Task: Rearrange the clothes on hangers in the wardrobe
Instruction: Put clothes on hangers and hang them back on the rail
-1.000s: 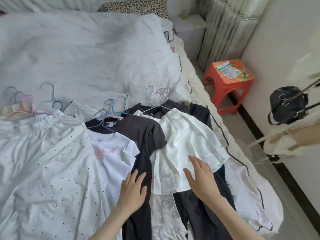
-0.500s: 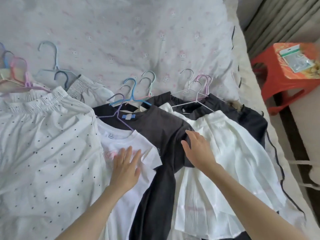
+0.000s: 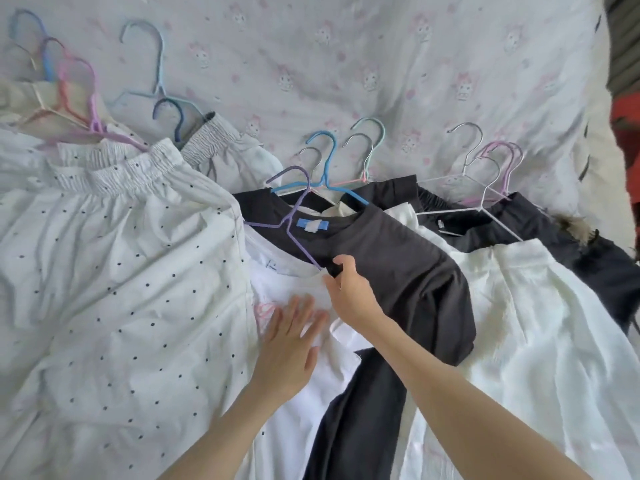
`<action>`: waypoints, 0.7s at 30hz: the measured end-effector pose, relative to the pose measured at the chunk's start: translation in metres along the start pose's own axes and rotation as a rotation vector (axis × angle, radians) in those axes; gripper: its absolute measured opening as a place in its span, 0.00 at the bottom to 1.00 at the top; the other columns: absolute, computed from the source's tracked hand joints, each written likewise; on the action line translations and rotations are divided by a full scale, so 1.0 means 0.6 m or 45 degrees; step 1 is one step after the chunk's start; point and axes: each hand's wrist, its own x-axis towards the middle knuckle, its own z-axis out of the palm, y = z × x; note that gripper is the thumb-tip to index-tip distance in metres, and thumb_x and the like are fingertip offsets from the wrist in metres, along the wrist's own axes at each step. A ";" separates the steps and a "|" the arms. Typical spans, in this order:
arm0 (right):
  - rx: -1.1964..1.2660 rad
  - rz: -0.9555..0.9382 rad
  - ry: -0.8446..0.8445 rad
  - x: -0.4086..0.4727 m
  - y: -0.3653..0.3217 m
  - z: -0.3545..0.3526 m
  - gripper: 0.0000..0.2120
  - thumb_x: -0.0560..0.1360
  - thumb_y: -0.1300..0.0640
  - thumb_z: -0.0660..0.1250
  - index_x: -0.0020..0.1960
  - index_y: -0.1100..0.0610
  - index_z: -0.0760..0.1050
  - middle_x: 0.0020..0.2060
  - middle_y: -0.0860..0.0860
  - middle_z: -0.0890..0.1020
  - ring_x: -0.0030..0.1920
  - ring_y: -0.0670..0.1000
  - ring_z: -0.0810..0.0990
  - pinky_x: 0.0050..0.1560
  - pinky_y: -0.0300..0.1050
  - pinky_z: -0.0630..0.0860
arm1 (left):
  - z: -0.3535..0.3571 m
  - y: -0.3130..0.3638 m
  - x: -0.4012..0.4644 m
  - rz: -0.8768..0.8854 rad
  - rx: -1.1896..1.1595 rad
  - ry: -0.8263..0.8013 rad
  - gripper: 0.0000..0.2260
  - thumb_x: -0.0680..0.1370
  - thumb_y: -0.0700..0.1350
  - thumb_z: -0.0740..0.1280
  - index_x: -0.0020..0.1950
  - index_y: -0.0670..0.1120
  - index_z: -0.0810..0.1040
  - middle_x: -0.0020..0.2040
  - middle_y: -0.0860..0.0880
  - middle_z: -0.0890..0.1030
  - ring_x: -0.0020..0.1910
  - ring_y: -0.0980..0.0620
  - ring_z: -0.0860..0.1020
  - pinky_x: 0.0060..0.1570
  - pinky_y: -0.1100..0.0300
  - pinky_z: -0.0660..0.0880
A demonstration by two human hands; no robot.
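Several garments on hangers lie overlapped across the bed. A white T-shirt with pink lettering hangs on a purple hanger. My left hand presses flat on its chest, fingers spread. Over it lies a dark grey T-shirt on a blue hanger. My right hand pinches the grey shirt's shoulder edge beside the purple hanger's arm. Left of these spreads a white dotted skirt, and to the right a white pleated skirt covers black clothes.
The bed's white patterned quilt fills the far side. More hangers, pink, blue and light blue, lie at the upper left with a cream garment. A red stool shows at the right edge.
The view has come closer over the bed. My right hand moved left from the white pleated skirt and took hold of the grey T-shirt's shoulder. My left hand shifted up onto the white T-shirt.
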 end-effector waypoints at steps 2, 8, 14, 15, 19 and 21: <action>0.064 0.022 0.010 -0.008 -0.005 0.007 0.08 0.80 0.53 0.55 0.55 0.56 0.68 0.41 0.48 0.74 0.42 0.51 0.73 0.38 0.40 0.66 | -0.008 0.001 -0.006 0.033 -0.042 0.015 0.25 0.73 0.47 0.56 0.72 0.51 0.61 0.74 0.46 0.63 0.72 0.43 0.61 0.66 0.45 0.58; -0.033 -0.103 0.444 -0.084 -0.014 -0.032 0.14 0.81 0.55 0.54 0.42 0.60 0.71 0.37 0.52 0.75 0.40 0.55 0.73 0.42 0.47 0.66 | -0.084 0.005 -0.043 0.058 -0.242 0.240 0.20 0.78 0.47 0.53 0.70 0.50 0.66 0.73 0.45 0.63 0.73 0.45 0.59 0.70 0.49 0.56; -0.089 -0.136 0.806 -0.214 -0.034 -0.092 0.13 0.79 0.56 0.60 0.36 0.57 0.67 0.31 0.48 0.71 0.34 0.52 0.68 0.39 0.46 0.60 | -0.211 0.012 -0.043 0.155 -0.305 0.552 0.19 0.77 0.46 0.53 0.68 0.47 0.64 0.71 0.44 0.65 0.72 0.45 0.60 0.68 0.49 0.57; -0.111 -0.115 0.858 -0.236 -0.032 -0.099 0.14 0.78 0.55 0.61 0.36 0.57 0.66 0.30 0.46 0.70 0.34 0.52 0.67 0.39 0.45 0.60 | -0.231 0.018 -0.040 0.168 -0.319 0.597 0.19 0.77 0.46 0.53 0.68 0.46 0.64 0.71 0.43 0.65 0.71 0.44 0.60 0.68 0.48 0.58; -0.122 -0.053 1.091 -0.333 -0.004 -0.134 0.13 0.78 0.54 0.62 0.37 0.59 0.71 0.31 0.49 0.74 0.35 0.53 0.71 0.35 0.45 0.60 | -0.292 0.043 -0.035 0.204 -0.316 0.677 0.21 0.78 0.46 0.52 0.70 0.44 0.62 0.70 0.40 0.66 0.71 0.44 0.59 0.66 0.42 0.63; -0.148 -0.092 1.239 -0.384 0.010 -0.165 0.11 0.77 0.56 0.63 0.37 0.59 0.72 0.32 0.50 0.74 0.36 0.54 0.72 0.36 0.45 0.61 | -0.314 0.059 -0.036 0.245 -0.259 0.682 0.21 0.78 0.47 0.52 0.71 0.43 0.62 0.71 0.39 0.66 0.71 0.43 0.58 0.66 0.41 0.61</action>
